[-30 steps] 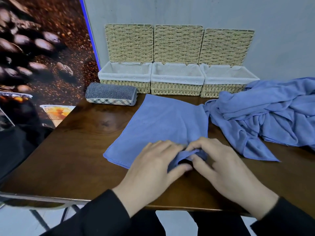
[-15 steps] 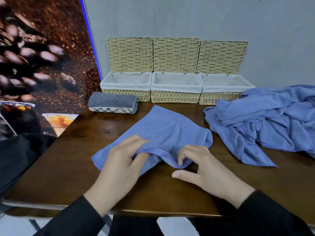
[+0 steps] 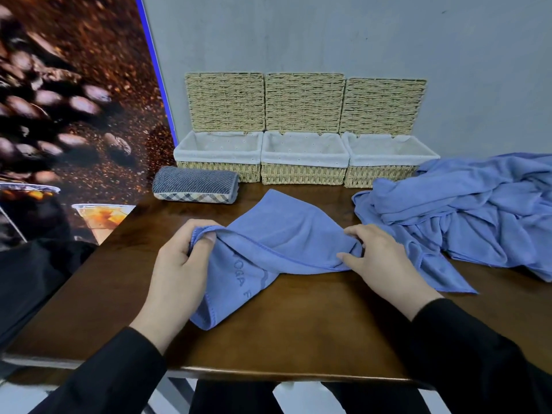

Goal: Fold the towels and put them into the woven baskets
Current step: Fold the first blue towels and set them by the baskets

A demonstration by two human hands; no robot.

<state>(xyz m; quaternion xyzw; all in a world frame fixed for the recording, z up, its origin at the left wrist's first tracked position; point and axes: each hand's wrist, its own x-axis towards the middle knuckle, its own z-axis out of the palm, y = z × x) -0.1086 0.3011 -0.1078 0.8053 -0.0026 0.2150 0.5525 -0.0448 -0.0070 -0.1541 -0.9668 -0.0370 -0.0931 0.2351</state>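
A blue towel [image 3: 277, 231] lies on the wooden table [image 3: 298, 333] in front of me, its near part lifted and stretched between my hands. My left hand [image 3: 182, 264] grips the towel's left edge, fingers curled round the bunched cloth. My right hand [image 3: 376, 258] pinches the right edge between thumb and fingers. A flap with embossed lettering hangs down below my left hand. Three woven baskets with white liners stand open at the back: left [image 3: 218, 155], middle [image 3: 304, 159], right [image 3: 385, 161]. No towel is visible in any of them.
A heap of loose blue towels [image 3: 478, 210] covers the table's right side. A rolled grey striped towel [image 3: 194, 185] lies in front of the left basket. A coffee-bean poster [image 3: 68, 115] stands along the left; a grey wall is behind the baskets.
My hands have moved apart, left going left and right going right, each holding the towel. The near edge has lifted off the table and stretched between them.
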